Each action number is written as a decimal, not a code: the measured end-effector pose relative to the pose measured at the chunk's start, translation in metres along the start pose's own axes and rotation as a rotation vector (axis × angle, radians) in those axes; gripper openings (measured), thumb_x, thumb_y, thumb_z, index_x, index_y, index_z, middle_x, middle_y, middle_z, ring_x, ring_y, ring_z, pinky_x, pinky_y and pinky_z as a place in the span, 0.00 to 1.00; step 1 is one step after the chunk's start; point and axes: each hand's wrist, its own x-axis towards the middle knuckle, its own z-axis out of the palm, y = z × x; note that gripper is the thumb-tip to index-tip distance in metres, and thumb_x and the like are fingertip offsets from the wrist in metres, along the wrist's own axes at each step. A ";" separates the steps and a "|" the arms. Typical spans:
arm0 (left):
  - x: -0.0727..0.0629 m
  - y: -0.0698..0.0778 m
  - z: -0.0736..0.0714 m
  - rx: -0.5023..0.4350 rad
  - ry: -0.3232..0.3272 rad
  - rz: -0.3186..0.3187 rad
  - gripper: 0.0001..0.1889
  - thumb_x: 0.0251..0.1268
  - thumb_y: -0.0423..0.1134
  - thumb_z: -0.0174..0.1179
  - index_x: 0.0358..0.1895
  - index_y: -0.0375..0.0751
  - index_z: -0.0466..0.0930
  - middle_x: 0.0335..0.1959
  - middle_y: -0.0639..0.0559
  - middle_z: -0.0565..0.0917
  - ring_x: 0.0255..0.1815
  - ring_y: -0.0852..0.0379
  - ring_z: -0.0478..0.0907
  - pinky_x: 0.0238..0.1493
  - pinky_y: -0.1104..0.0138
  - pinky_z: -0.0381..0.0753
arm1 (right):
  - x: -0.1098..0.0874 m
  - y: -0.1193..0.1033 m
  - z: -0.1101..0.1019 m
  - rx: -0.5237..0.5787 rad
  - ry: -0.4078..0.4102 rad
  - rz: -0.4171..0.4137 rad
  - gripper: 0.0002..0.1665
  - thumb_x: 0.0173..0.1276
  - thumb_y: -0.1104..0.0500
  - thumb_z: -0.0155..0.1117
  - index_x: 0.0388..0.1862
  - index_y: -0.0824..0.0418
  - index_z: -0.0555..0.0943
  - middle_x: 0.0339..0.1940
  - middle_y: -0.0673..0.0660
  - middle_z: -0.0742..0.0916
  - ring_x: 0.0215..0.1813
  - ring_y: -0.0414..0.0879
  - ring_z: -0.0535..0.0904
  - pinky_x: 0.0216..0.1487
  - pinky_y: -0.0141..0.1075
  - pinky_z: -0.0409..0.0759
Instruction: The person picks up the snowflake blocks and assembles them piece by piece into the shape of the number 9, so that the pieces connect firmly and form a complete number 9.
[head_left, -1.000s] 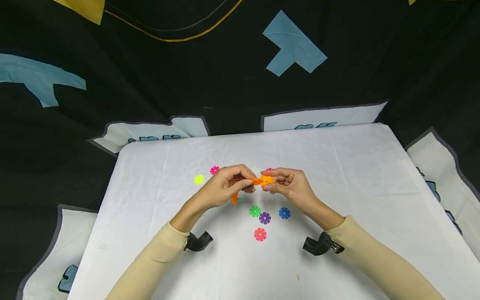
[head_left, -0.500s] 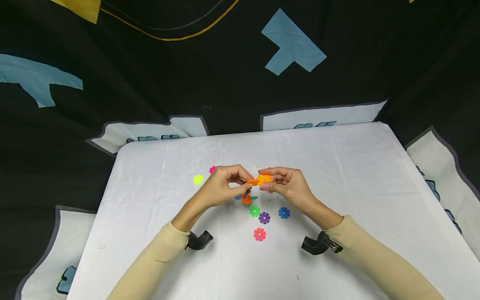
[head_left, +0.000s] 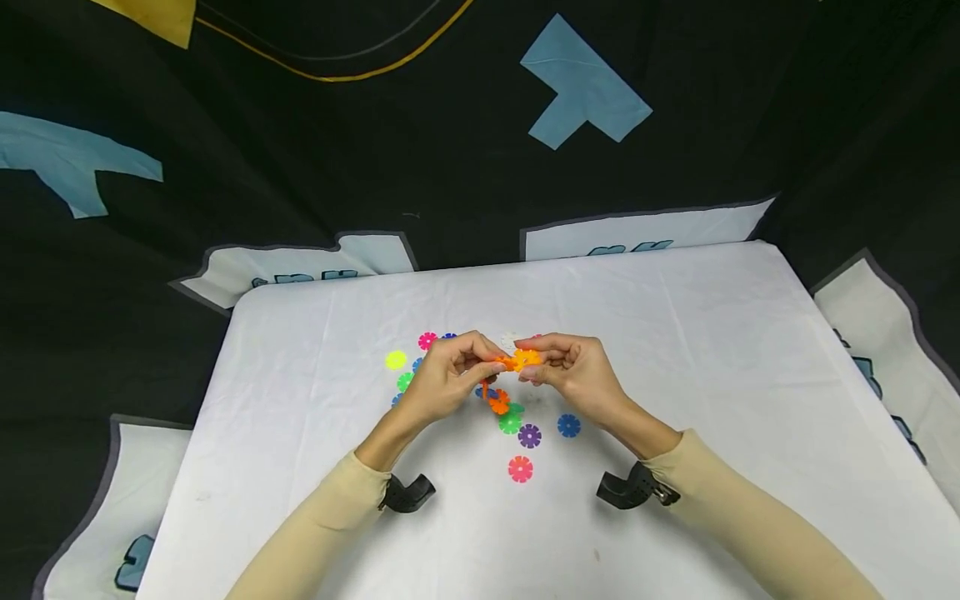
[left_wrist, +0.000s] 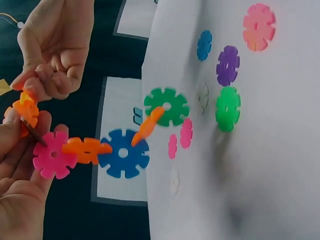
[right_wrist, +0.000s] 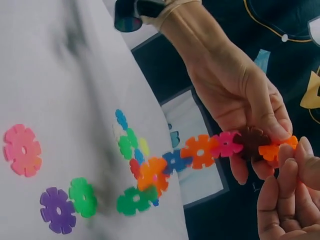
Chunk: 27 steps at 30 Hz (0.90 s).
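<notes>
My left hand pinches a chain of notched plastic interlocking discs near its orange end, above the table. The chain hangs below the fingers: a brown disc, a pink disc, an orange disc, a blue disc, another orange disc and a green disc at the bottom. From the other side, my right hand grips a yellow-orange disc between thumb and fingers. It meets the orange disc at the left fingertips; fingers partly hide the joint.
Loose discs lie on the white table: a green one, a purple one, a blue one and a coral-pink one in front. A yellow disc and several others lie left of the left hand.
The hanging chain has swung to the right below the left hand, and more of it shows. More loose discs show left of that hand. Both hands keep their hold.
</notes>
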 end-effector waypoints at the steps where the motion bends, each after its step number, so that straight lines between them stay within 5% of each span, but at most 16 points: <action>1: 0.000 -0.001 0.001 -0.005 0.007 0.000 0.03 0.65 0.27 0.61 0.33 0.32 0.78 0.40 0.37 0.85 0.30 0.43 0.78 0.34 0.66 0.83 | 0.000 0.000 0.000 0.003 0.000 -0.005 0.18 0.62 0.72 0.66 0.53 0.70 0.82 0.38 0.67 0.89 0.32 0.44 0.87 0.36 0.36 0.84; 9: -0.002 -0.006 0.005 -0.003 0.046 -0.013 0.05 0.67 0.29 0.60 0.32 0.34 0.77 0.39 0.39 0.85 0.31 0.41 0.77 0.34 0.68 0.82 | -0.001 0.003 0.003 0.026 0.022 0.034 0.18 0.63 0.73 0.64 0.54 0.70 0.81 0.37 0.70 0.88 0.31 0.43 0.86 0.36 0.34 0.84; 19: 0.005 -0.007 0.013 0.106 0.135 0.116 0.03 0.65 0.28 0.61 0.33 0.33 0.77 0.36 0.40 0.86 0.28 0.53 0.77 0.31 0.71 0.80 | 0.001 0.004 0.006 0.059 0.105 0.059 0.19 0.63 0.73 0.65 0.53 0.71 0.80 0.35 0.68 0.88 0.29 0.42 0.85 0.38 0.34 0.85; 23: 0.006 -0.008 0.014 0.069 0.121 0.069 0.03 0.65 0.29 0.61 0.34 0.32 0.77 0.35 0.39 0.85 0.27 0.49 0.76 0.31 0.70 0.80 | 0.002 0.006 0.005 0.075 0.094 0.068 0.19 0.63 0.71 0.66 0.54 0.73 0.79 0.36 0.63 0.90 0.30 0.41 0.85 0.39 0.33 0.85; 27: 0.004 -0.004 0.009 0.019 0.055 -0.008 0.04 0.67 0.32 0.60 0.38 0.33 0.77 0.37 0.39 0.84 0.27 0.43 0.75 0.30 0.67 0.79 | 0.000 0.010 -0.004 0.106 -0.023 0.096 0.25 0.67 0.68 0.64 0.62 0.71 0.74 0.34 0.54 0.90 0.32 0.41 0.84 0.42 0.33 0.84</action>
